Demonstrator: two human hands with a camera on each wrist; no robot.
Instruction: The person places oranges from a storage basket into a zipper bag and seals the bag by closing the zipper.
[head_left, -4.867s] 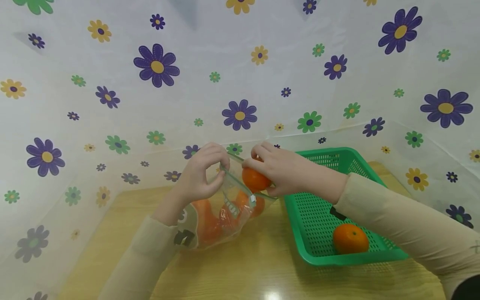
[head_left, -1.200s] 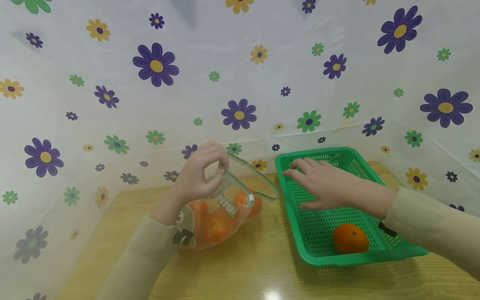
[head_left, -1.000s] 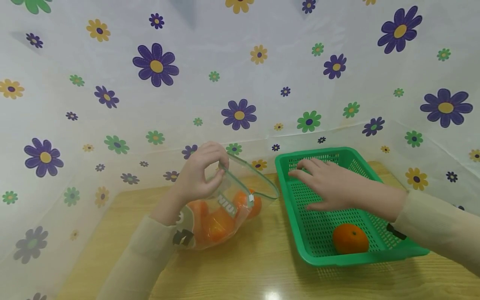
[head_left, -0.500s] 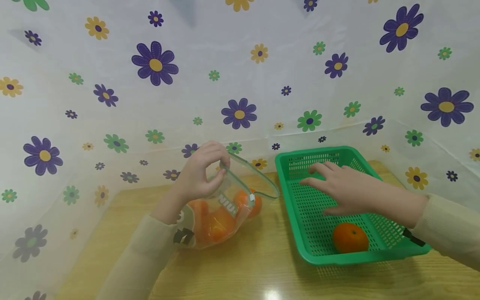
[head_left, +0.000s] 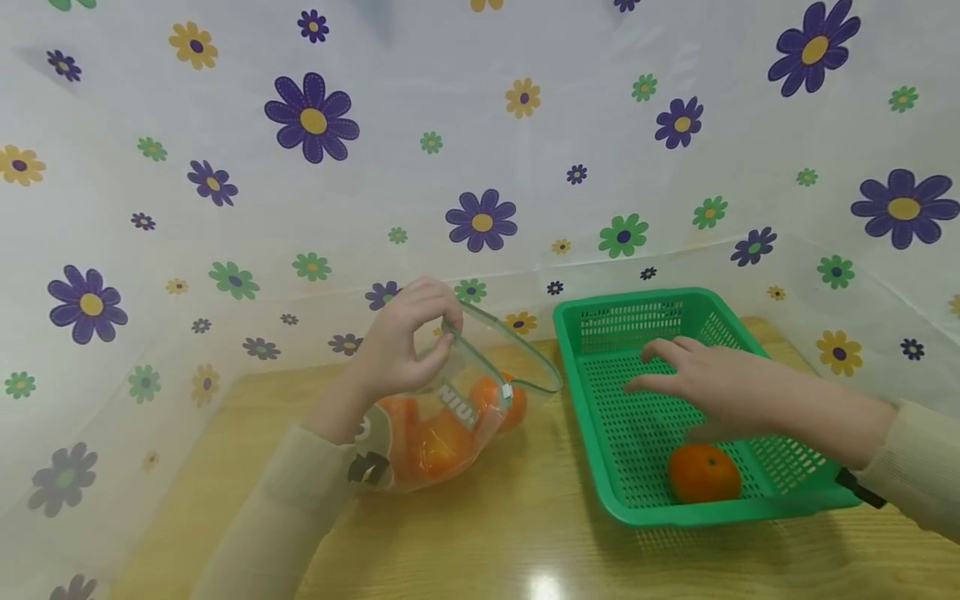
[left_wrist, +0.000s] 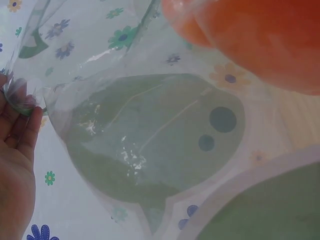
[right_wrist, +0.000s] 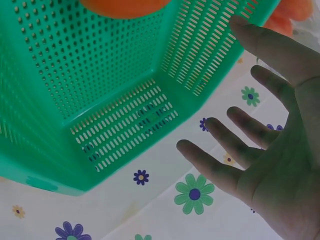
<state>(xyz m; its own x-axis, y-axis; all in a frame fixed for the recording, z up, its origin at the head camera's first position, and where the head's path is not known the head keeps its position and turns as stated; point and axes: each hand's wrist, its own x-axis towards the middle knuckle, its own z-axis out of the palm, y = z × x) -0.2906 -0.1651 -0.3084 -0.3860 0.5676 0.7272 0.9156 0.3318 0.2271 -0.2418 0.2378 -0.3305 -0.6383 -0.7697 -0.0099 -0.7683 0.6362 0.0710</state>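
My left hand [head_left: 408, 337] pinches the top edge of a clear zip bag [head_left: 455, 404], keeping its mouth spread. Inside lie several oranges [head_left: 435, 450], and the green zip line carries a white slider [head_left: 506, 394]. In the left wrist view the fingertips [left_wrist: 32, 117] grip the bag's rim beside a printed green shape [left_wrist: 150, 135]. My right hand [head_left: 727, 387] hovers over the green basket [head_left: 588, 433], fingers spread and holding nothing. A single orange [head_left: 703, 473] rests at the basket's near end, just below that hand. The right wrist view shows the bare palm [right_wrist: 290, 170].
Basket and bag stand side by side on a wooden table [head_left: 480, 542], with a strip of tabletop between them. A white flower-printed sheet [head_left: 420, 192] rises behind and along both sides.
Earlier my right hand held an orange at the bag's mouth; it let go, then moved right and toward me over the basket, near the remaining orange. The left hand keeps its grip.
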